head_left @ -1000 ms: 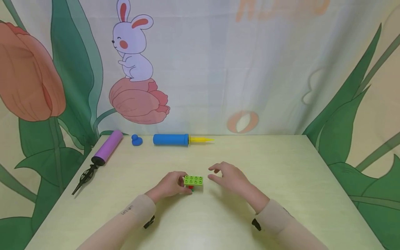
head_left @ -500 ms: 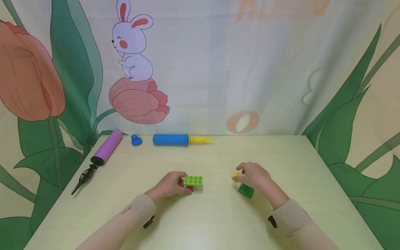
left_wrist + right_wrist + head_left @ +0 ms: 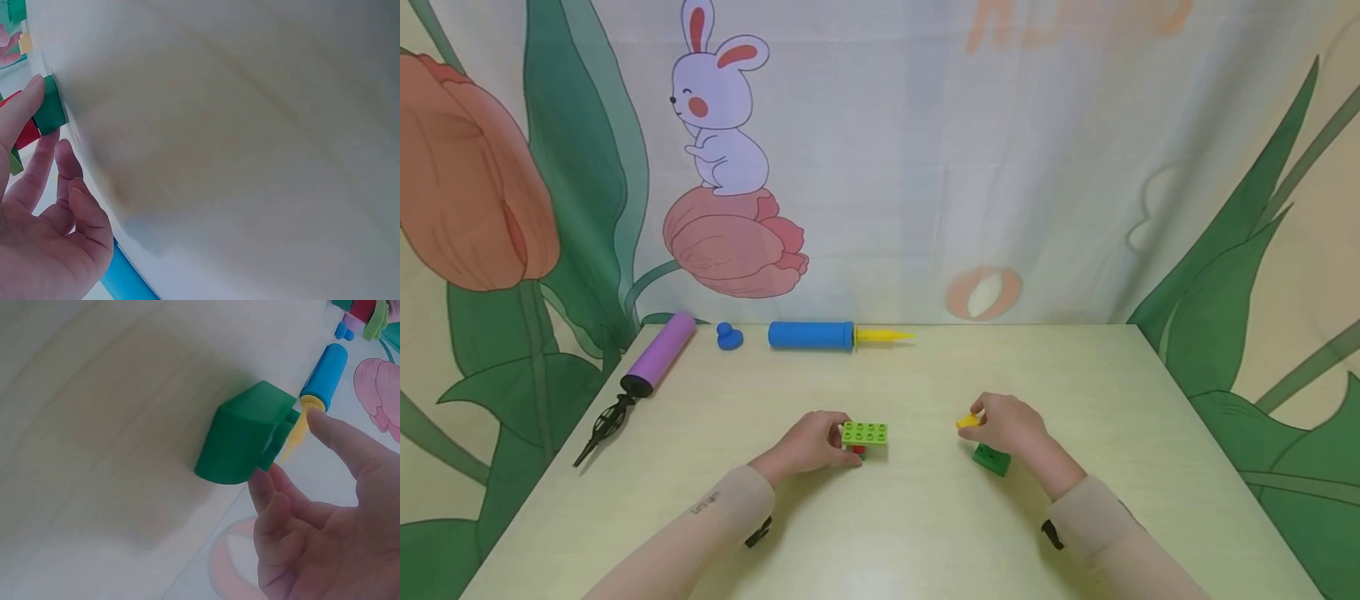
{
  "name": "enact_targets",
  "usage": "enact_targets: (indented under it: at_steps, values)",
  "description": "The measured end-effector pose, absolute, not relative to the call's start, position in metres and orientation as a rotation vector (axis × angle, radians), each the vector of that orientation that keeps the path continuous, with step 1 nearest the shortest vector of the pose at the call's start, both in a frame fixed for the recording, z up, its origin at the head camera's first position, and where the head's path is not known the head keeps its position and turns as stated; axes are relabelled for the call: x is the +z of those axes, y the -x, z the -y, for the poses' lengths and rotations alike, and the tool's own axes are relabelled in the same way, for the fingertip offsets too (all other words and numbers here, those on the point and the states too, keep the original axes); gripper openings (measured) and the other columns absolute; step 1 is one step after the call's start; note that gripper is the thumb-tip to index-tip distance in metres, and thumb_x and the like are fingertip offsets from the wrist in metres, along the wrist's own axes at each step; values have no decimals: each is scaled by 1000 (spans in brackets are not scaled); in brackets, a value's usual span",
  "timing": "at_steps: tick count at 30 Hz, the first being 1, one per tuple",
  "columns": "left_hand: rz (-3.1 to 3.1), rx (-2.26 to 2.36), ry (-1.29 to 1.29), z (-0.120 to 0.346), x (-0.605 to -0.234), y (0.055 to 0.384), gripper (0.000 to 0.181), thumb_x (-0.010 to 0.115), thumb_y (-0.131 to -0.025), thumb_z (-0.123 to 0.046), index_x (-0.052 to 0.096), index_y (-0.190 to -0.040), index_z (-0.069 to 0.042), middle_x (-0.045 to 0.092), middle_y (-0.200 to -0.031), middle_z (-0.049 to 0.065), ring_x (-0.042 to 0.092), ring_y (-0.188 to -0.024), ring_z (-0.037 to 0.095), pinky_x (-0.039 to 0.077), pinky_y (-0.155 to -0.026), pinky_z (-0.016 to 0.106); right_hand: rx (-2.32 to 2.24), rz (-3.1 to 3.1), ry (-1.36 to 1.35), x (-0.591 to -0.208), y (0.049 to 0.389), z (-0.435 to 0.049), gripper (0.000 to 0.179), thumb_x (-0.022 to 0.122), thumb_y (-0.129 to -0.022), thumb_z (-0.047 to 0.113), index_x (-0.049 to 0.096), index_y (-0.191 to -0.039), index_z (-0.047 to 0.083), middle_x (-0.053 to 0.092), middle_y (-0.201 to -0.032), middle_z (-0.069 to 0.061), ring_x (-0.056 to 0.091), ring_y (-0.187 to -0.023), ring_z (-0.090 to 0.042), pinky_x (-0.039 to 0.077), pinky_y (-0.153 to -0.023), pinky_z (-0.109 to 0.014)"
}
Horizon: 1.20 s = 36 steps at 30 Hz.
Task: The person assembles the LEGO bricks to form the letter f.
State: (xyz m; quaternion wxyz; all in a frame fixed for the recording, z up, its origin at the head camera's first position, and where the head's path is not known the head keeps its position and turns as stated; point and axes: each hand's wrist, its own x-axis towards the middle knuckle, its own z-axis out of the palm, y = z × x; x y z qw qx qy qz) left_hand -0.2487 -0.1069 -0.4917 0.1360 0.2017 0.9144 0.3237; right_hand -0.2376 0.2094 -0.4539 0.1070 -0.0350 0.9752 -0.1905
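My left hand (image 3: pixel 808 442) grips a small stack of toy building bricks by its left side, thumb in front. The stack has a lime green eight-stud brick (image 3: pixel 865 432) on top, a red brick (image 3: pixel 28 134) below it and a dark green brick (image 3: pixel 51 106) at the bottom. Over on the right, my right hand (image 3: pixel 1011 423) pinches a small yellow brick (image 3: pixel 967 422) between thumb and index finger. Just below that hand sits a green brick with a sloped side (image 3: pixel 247 434), partly covered by the hand in the head view.
Along the table's back edge lie a blue hand pump (image 3: pixel 811 335) with a yellow nozzle and a small blue duck-shaped piece (image 3: pixel 728 337). A purple pump (image 3: pixel 660 354) with a black end lies at the left edge. A printed curtain (image 3: pixel 880 167) hangs behind.
My right hand has moved right, away from the stack, to the yellow brick and closed its fingers on it. The green brick has come into sight. My left hand stays put.
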Motion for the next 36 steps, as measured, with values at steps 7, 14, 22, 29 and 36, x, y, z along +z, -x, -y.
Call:
enact_targets:
  at_steps: [7,14,22,29,36]
  values:
    - [-2643,945,-582,106,-490,250,54,85,-74,-25,62,-118,-5,53,-73,0,47,-67,14,37,-60,29,-534,-2878,7,-459,245,-213,51,77,-80,42,63,-115,8,65,-97,-4,55,-74,-17,43,-58,-31]
    - [-2627,965,-561,107,-494,251,52,85,-74,-26,62,-117,-6,53,-74,1,47,-68,14,37,-60,30,-534,-2878,-16,-464,247,-212,42,77,-80,40,66,-105,8,63,-91,-3,53,-69,-18,42,-56,-30]
    - [-2621,986,-559,108,-496,251,47,84,-75,-26,63,-112,-8,53,-74,1,47,-69,14,37,-60,29,-525,-2862,-4,-465,248,-209,42,77,-80,40,65,-107,10,63,-92,-2,53,-71,-18,42,-57,-30]
    - [-2610,995,-571,109,-496,252,47,84,-75,-26,63,-113,-8,54,-74,1,48,-68,14,37,-60,29,-530,-2875,14,-467,251,-207,42,80,-78,35,64,-107,10,63,-88,-1,54,-71,-18,44,-60,-31]
    - [-2612,992,-585,108,-494,251,46,85,-75,-26,63,-112,-8,54,-73,0,47,-67,14,37,-60,29,-681,-2927,110,-461,250,-203,37,76,-82,28,63,-113,12,67,-103,-4,62,-85,-22,48,-69,-37]
